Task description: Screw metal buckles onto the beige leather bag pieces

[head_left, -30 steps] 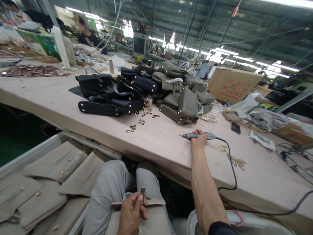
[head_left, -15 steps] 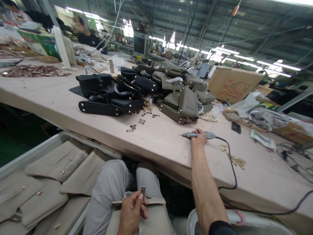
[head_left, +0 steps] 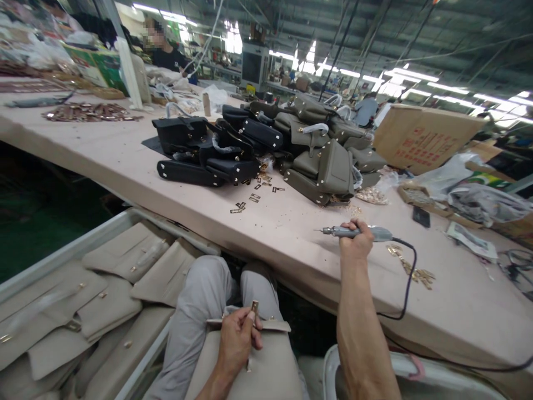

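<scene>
The right hand (head_left: pixel 357 243) is closed in a full grip around the slim grey corded power tool (head_left: pixel 375 233), fingers wrapped over the barrel. The hand and tool sit over the pale pink worktop (head_left: pixel 125 161), near its front edge. The tool lies roughly level, its thin metal tip pointing to the person's left. Whether the tool touches the worktop cannot be told. A black cable (head_left: pixel 407 283) runs from the tool's rear and loops across the worktop.

The left hand (head_left: pixel 237 340) is below the worktop's front edge, over the lap. Its thumb and fingers are pinched on the small brass-coloured metal fitting (head_left: pixel 254 306), held upright at the top edge of the beige leather bag (head_left: pixel 262 366), which rests on the person's thighs.

On the worktop, further back from the tool, lie a pile of olive-grey handbags (head_left: pixel 328 169), a pile of black handbags (head_left: pixel 200 150) and loose gold-coloured buckles (head_left: pixel 254 197). A brown cardboard box (head_left: pixel 425 139) stands at the worktop's far right. Beige bag pieces (head_left: pixel 104 289) are stacked below the worktop's front edge, left of the lap. Another person (head_left: pixel 166 53) is at the worktop's far side.
</scene>
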Tool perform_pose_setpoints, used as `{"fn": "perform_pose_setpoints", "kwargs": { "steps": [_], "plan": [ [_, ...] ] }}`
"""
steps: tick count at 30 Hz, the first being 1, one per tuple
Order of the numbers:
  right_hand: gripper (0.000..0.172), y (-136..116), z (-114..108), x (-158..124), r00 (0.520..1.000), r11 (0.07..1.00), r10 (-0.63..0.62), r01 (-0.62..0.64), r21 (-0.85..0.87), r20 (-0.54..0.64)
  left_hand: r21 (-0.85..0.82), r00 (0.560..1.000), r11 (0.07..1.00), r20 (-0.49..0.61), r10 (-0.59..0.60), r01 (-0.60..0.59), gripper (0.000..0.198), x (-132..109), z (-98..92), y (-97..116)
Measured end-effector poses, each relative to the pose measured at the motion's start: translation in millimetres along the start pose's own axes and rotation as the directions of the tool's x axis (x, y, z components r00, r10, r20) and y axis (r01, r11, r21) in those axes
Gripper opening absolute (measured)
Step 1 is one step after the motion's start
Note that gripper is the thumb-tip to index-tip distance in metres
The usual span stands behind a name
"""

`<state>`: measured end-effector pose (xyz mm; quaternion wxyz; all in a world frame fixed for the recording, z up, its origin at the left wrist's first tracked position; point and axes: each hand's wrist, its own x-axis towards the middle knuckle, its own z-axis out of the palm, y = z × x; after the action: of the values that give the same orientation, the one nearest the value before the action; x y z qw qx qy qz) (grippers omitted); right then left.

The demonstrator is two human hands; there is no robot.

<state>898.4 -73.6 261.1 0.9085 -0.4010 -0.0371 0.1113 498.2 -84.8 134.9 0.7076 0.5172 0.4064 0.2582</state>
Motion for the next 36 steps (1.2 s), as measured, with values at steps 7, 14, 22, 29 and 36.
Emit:
{"fn": "perform_pose_setpoints", "kwargs": {
  "steps": [7, 14, 22, 29, 36],
  "plan": [
    [0.023, -6, -2, -96, 0.983, 0.985, 0.148, -0.156, 0.072, 0.108, -0.036, 1.000, 0.999, -0.005, -0.019, 0.019, 0.040, -3, 3.1, 1],
    [0.023, 27, -6, -189, 0.927, 0.938, 0.348, -0.344, -0.054, 0.139, -0.062, 0.999, 0.997, -0.009, -0.049, 0.048, 0.033, -7, 0.8, 5],
    [0.026, 57, -12, -233, 0.908, 0.909, 0.405, -0.387, -0.156, 0.109, -0.120, 0.999, 0.992, 0.008, -0.036, 0.037, 0.033, -9, -1.8, 3],
    [0.021, 66, -18, -236, 0.922, 0.915, 0.371, -0.343, -0.213, 0.109, -0.115, 0.999, 0.992, 0.003, -0.045, 0.045, 0.031, -9, -2.5, 2],
    [0.022, 70, -24, -234, 0.927, 0.915, 0.361, -0.330, -0.232, 0.106, -0.130, 0.999, 0.990, 0.001, -0.051, 0.051, 0.028, -10, -2.0, 6]
  ]
}}
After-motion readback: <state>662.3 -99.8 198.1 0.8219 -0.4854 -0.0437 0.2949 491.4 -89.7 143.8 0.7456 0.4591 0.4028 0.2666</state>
